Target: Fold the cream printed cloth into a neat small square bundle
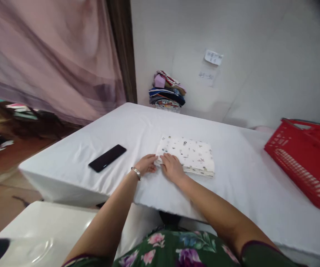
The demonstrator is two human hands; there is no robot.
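A folded white cloth (195, 154) with small printed figures lies flat on the white-covered table (232, 178), its layers showing along the near edge. My left hand (146, 164), below a bracelet at the wrist, grips the cloth's near left corner between thumb and fingers. My right hand (172, 167) rests on top of the same corner, its fingers bent and pressed on the fabric. The underside of the corner is hidden by my fingers.
A black phone (107, 158) lies left of my hands. A red basket (310, 159) stands at the table's right side. Folded clothes (167, 92) are stacked beyond the back edge by the wall. A white chair (49, 226) is at the lower left.
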